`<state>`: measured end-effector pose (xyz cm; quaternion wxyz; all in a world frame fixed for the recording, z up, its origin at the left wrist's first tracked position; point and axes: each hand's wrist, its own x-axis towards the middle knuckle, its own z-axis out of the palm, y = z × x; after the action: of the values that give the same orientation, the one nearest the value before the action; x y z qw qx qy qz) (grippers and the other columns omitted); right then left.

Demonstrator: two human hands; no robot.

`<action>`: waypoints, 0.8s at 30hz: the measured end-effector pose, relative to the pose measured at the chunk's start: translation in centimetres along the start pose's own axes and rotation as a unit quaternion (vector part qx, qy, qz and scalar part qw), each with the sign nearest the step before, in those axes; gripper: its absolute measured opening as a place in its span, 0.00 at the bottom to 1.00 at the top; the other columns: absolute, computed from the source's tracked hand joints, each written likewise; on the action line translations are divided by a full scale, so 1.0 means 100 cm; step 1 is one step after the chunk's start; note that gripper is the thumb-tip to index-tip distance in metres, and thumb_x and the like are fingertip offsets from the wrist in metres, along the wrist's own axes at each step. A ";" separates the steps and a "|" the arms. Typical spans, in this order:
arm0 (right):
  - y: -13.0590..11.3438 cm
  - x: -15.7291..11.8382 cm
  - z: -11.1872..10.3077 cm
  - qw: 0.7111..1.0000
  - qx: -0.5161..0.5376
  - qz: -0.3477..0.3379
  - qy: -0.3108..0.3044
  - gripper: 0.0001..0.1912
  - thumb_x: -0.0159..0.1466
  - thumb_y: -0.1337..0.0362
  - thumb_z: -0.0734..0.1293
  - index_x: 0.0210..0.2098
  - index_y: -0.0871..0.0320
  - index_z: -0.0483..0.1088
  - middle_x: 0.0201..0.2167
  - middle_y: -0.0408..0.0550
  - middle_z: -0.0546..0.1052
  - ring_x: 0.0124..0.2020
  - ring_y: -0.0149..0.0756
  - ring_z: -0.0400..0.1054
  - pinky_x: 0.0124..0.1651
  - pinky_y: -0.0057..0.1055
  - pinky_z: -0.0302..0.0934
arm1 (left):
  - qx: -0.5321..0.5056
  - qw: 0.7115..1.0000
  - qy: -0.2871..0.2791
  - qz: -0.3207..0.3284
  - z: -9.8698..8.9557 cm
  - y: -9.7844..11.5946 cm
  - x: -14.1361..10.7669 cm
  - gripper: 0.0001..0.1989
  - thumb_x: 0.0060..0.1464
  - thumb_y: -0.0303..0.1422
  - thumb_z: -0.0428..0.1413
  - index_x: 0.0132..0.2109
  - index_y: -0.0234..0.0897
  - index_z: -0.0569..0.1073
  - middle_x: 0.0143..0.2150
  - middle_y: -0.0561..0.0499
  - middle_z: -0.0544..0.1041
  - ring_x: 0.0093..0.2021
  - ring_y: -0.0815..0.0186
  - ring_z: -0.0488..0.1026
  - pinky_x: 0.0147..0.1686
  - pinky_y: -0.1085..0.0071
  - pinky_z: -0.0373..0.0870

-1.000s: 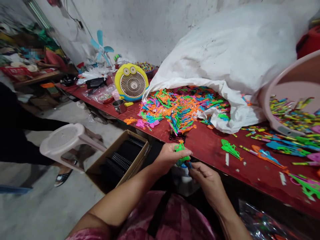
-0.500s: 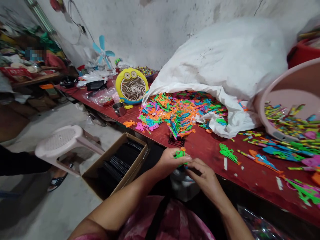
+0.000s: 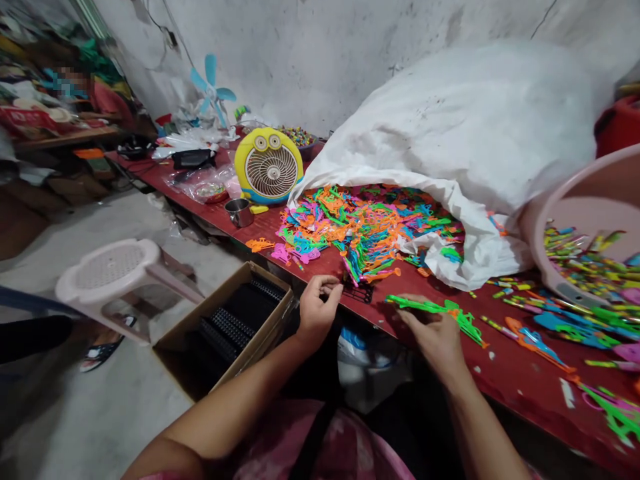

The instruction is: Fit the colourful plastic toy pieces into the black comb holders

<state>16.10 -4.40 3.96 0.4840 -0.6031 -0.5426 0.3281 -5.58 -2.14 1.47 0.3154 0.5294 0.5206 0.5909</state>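
**Well, right hand (image 3: 435, 337) pinches a green plastic piece (image 3: 425, 305) near the front edge of the bench (image 3: 520, 357)**

The right hand has its fingers and thumb closed on the long green plastic piece, which is shaped a little like a toy gun. The piece lies across the hand, with one end pointing to the left and the other end reaching to the right of the fingers. The left hand (image 3: 316, 310) is over the front edge of the bench, with its fingers curled and close together. I cannot tell if it pinches something small. Just beyond these fingers lies a small black plastic grid (image 3: 358, 291).

Behind the hands, a big heap of colourful plastic pieces (image 3: 365, 230) spreads out from the mouth of a white sack (image 3: 465, 133). At the right side of the bench, a pink basin (image 3: 585, 227) tilts and holds many striped sticks, and more coloured pieces lie in front of it. Toward the far end of the bench stand a yellow electric fan (image 3: 269, 167) and a steel cup (image 3: 239, 212). Below the front edge, on the floor, is a cardboard box (image 3: 225, 333) with black combs inside, and beside it stands a pink plastic stool (image 3: 107, 267).
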 end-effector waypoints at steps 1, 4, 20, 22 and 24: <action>0.002 0.006 0.003 1.000 0.011 0.014 0.005 0.20 0.52 0.53 0.73 0.38 0.60 0.78 0.31 0.53 0.81 0.28 0.41 0.74 0.36 0.38 0.72 | 0.029 0.999 0.001 0.015 0.002 -0.008 0.005 0.12 0.56 0.35 0.59 0.45 0.35 0.73 0.41 0.47 0.76 0.39 0.64 0.73 0.44 0.68 0.71; 0.012 0.021 0.015 0.998 0.038 0.040 0.028 0.21 0.50 0.51 0.74 0.36 0.62 0.78 0.29 0.54 0.81 0.27 0.42 0.74 0.35 0.39 0.72 | 0.121 0.990 -0.046 0.057 0.007 -0.023 0.018 0.23 0.51 0.32 0.62 0.54 0.35 0.69 0.49 0.44 0.76 0.50 0.58 0.72 0.54 0.61 0.67; 0.016 0.025 0.028 0.978 -0.145 -0.142 -0.051 0.16 0.61 0.55 0.65 0.42 0.58 0.77 0.42 0.54 0.81 0.44 0.46 0.75 0.50 0.42 0.67 | 0.281 0.946 -0.117 0.107 0.019 -0.031 0.031 0.19 0.54 0.33 0.58 0.53 0.38 0.72 0.44 0.48 0.76 0.49 0.57 0.68 0.49 0.61 0.59; 0.014 0.023 0.030 0.961 -0.195 -0.184 -0.066 0.17 0.64 0.56 0.62 0.45 0.57 0.76 0.43 0.55 0.80 0.45 0.45 0.74 0.50 0.40 0.66 | 0.282 0.946 -0.120 0.108 0.018 -0.030 0.031 0.19 0.54 0.33 0.57 0.53 0.38 0.71 0.43 0.48 0.76 0.49 0.56 0.68 0.49 0.61 0.59; 0.013 0.022 0.034 0.954 -0.229 -0.184 -0.053 0.17 0.66 0.55 0.61 0.45 0.58 0.75 0.42 0.55 0.80 0.43 0.44 0.74 0.47 0.38 0.66 | 0.284 0.945 -0.125 0.103 0.018 -0.029 0.031 0.18 0.54 0.32 0.57 0.53 0.38 0.72 0.43 0.48 0.76 0.49 0.57 0.68 0.49 0.61 0.59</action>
<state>13.88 -1.46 1.92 0.3554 -0.5696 -0.7293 0.1317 -5.15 1.96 -0.55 0.1518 0.7175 0.5658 0.3767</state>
